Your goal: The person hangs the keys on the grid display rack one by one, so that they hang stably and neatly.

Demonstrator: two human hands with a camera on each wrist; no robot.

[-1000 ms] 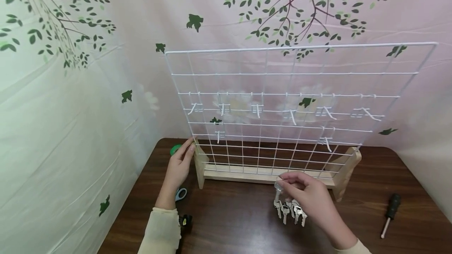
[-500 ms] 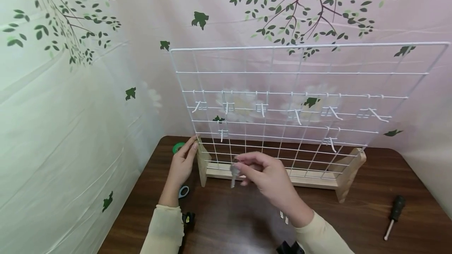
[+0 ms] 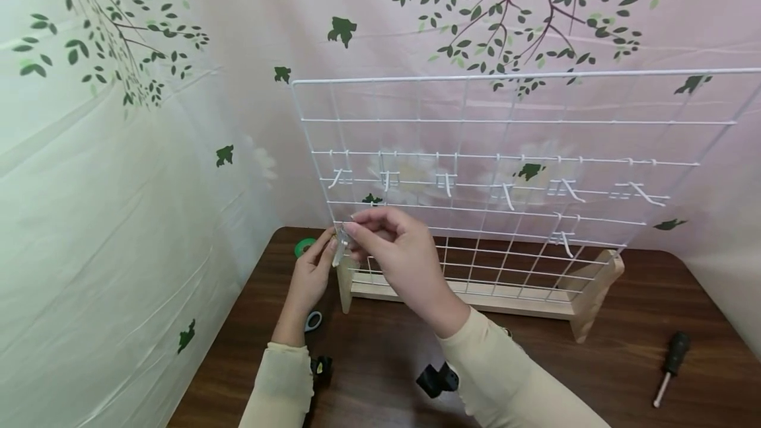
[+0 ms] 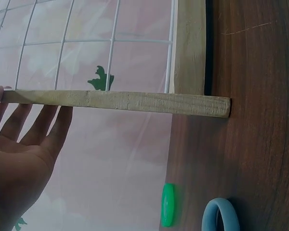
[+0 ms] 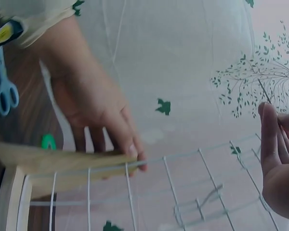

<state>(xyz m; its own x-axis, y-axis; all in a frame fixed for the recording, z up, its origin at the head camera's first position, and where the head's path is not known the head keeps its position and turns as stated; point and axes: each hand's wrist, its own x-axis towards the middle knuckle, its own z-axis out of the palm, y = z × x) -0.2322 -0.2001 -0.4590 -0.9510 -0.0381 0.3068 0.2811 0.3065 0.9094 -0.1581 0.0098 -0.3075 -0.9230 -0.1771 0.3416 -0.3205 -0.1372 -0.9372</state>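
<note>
Right hand (image 3: 401,259), frame centre: fingers clamped on key (image 3: 339,253), left of centre, at white wire grid's (image 3: 475,156) lower left. Left hand (image 3: 311,276): fingers clamped on wooden upright (image 4: 135,102).

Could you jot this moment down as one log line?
left hand: grips wooden upright | right hand: holds key near wire grid | screwdriver: on table
</note>
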